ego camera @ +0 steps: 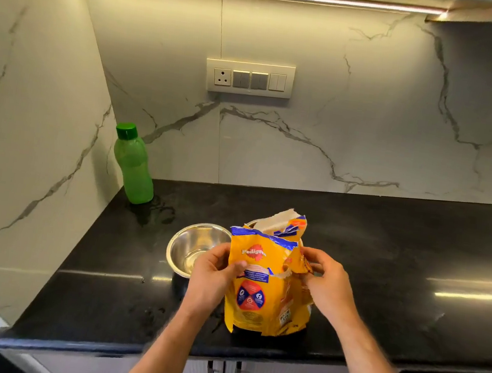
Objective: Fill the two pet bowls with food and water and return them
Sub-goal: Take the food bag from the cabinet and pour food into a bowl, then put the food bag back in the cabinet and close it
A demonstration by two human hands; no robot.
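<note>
A yellow pet food bag (266, 286) stands upright on the black counter (384, 267), its torn top open. My left hand (214, 276) grips the bag's left side. My right hand (327, 283) pinches its right upper edge. A steel bowl (191, 246) sits just left of the bag, partly behind my left hand, and looks empty. A sliver of a second bowl's rim (251, 223) shows behind the bag; the rest is hidden. A green water bottle (133, 165) with its cap on stands in the back left corner.
Marble walls close the counter at the back and left. A switch panel (249, 78) is on the back wall. A wet patch (157, 210) lies near the bottle. Cabinet doors with handles (223, 371) hang below the counter's front edge.
</note>
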